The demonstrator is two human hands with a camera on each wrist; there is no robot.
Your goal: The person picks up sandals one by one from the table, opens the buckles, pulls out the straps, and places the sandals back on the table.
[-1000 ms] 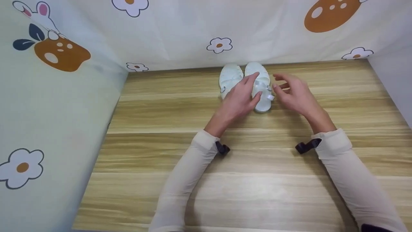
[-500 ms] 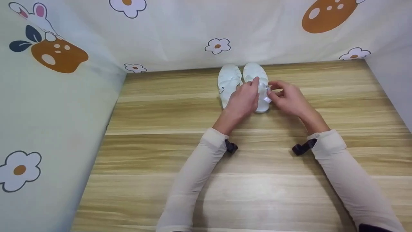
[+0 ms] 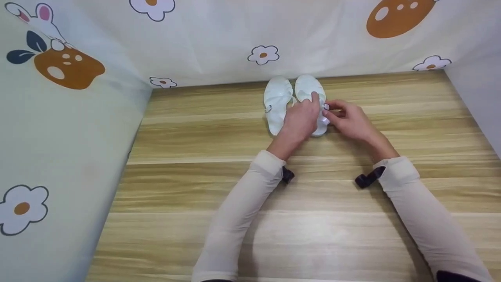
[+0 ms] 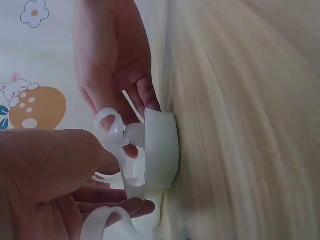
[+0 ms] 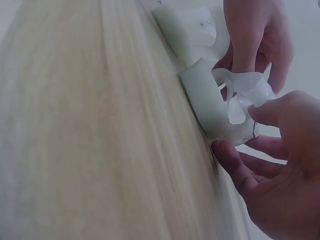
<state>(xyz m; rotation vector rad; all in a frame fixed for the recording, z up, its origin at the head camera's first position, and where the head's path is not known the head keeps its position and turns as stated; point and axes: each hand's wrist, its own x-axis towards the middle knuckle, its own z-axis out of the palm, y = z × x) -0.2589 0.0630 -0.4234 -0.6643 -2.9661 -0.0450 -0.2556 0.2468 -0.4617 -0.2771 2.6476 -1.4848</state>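
Note:
Two pale mint jelly sandals stand side by side, toes toward the back wall. Over the right sandal (image 3: 306, 83) lies my left hand (image 3: 301, 119), its index finger stretched forward. In the left wrist view, the left thumb and fingers hold this sandal's upper from the inner side. My right hand (image 3: 350, 117) pinches the strap (image 5: 257, 87) at the outer side, close to a small metal buckle (image 5: 256, 130). The sole (image 5: 202, 95) rests on the floor. Beside it, the left sandal (image 3: 277, 96) is untouched by the right hand; the left hand partly covers its inner edge.
Wood-patterned flooring (image 3: 188, 188) stretches around the sandals and toward the person. A printed cloth wall (image 3: 211, 43) rises right behind the toes. Further walls stand at the left (image 3: 58, 129) and right (image 3: 477, 90).
The right hand has moved left onto the right sandal's strap and pinches it. The left hand has shifted right over the same sandal, its fingers drawing in. Both sandals stay in place.

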